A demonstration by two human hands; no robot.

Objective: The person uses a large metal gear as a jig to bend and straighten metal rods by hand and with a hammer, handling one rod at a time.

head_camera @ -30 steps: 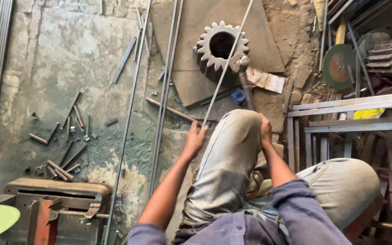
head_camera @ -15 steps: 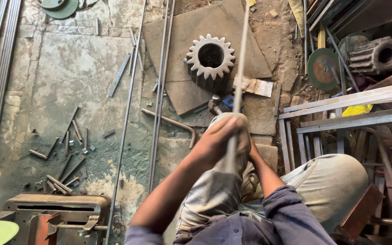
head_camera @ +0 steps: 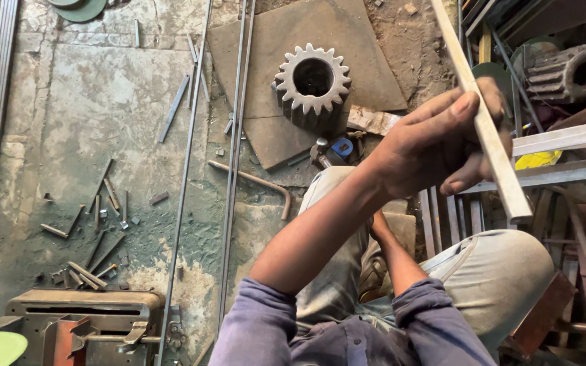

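A stained, greenish concrete floor (head_camera: 83,108) is seen under even daylight. A large toothed gear (head_camera: 312,80) is set on a flat steel plate (head_camera: 347,41) at twelve o'clock. Long thin rods (head_camera: 235,135) are laid across the floor, short cut bar pieces (head_camera: 96,224) are scattered at nine o'clock, and a rusty metal stand (head_camera: 83,308) is placed at seven o'clock.

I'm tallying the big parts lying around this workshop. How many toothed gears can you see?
2. One gear stands on the flat metal plate on the floor, ahead of the knees. A second gear lies on its side at upper right, among scrap. Others may be hidden there.
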